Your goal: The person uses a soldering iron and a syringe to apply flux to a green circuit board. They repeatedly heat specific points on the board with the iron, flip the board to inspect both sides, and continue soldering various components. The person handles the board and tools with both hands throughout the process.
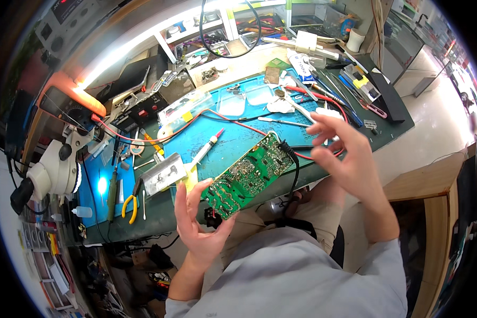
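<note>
A long green circuit board (249, 177), dense with solder joints and small parts, is tilted above the bench's front edge. Gripping its lower-left end is my left hand (202, 233), thumb on one side and fingers on the other. From the board's far right corner a black cable (297, 180) with a ribbed sleeve hangs down toward my lap. My right hand (352, 159) is raised to the right of the board, slightly blurred, its fingers curved and apart with nothing visible between them. Behind it runs a red test lead (302, 155).
A blue mat (191, 132) covers the bench, with a syringe (204, 151) and a clear plastic box (230, 103) on it. Left stand an orange multimeter (69, 103), a white microscope (47, 175) and yellow-handled pliers (129, 204). Several pens and tools crowd the back right near a white-and-blue tube (300, 66).
</note>
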Action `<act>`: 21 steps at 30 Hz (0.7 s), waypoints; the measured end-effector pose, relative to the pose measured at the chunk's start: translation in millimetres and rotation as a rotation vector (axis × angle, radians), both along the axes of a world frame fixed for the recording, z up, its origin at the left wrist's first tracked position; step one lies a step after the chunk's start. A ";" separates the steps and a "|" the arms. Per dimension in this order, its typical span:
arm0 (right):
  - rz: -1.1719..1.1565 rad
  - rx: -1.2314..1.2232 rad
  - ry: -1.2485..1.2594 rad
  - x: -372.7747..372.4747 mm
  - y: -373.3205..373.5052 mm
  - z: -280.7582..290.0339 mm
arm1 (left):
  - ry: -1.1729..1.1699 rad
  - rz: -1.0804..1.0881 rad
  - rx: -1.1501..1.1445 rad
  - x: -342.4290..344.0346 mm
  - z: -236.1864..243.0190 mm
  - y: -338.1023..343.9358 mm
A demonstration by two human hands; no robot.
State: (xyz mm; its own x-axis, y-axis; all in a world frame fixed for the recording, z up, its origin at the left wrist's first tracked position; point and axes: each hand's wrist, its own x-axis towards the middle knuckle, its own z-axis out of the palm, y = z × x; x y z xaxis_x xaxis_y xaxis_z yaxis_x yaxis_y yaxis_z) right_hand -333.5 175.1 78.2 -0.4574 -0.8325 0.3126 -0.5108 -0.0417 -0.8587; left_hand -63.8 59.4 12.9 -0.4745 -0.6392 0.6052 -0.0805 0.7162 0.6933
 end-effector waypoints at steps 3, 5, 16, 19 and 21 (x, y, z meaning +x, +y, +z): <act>0.047 -0.097 0.091 4.1 18.3 -34.0 | -0.020 -0.018 0.056 0.6 0.4 6.5; 0.054 -0.081 0.057 11.0 21.4 -43.4 | -0.016 -0.028 0.071 -3.6 -0.3 8.3; 0.018 -0.170 -0.116 40.0 17.4 -60.2 | -0.011 -0.019 -0.032 0.7 1.6 11.4; -0.154 -0.414 0.087 46.2 17.2 -69.4 | -0.022 -0.005 -0.039 2.8 1.3 9.8; -0.085 -0.450 0.400 47.6 15.2 -62.5 | -0.032 -0.002 -0.040 3.4 2.7 8.5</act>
